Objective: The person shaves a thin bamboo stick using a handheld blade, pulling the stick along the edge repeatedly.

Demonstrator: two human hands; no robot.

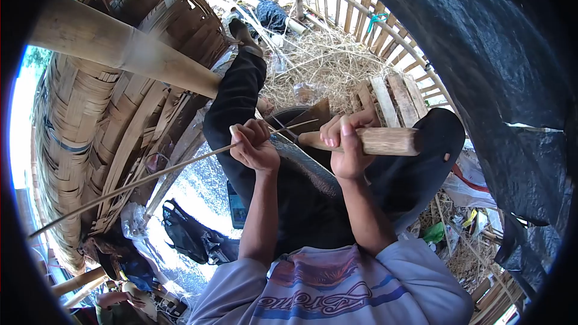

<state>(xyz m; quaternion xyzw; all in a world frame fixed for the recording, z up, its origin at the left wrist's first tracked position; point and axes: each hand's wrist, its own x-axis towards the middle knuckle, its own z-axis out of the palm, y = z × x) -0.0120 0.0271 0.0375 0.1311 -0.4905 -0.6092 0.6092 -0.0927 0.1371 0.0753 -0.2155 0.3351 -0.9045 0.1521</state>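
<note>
1. The left hand (pixel 257 147) has its fingers curled around a long, thin stick (pixel 138 182).
2. The right hand (pixel 350 147) squeezes a fat wooden handle (pixel 390 142).
3. The handle is over the dark pants (pixel 415 174).

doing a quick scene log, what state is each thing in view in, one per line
left hand, closed around the thin strip
thin strip, long, slanting, in one piece where visible
right hand, closed around the wooden handle
wooden handle, held roughly level across the picture
woven roll, rolled up, banded
straw, loose, scattered
black sheeting, hanging, creased
</note>
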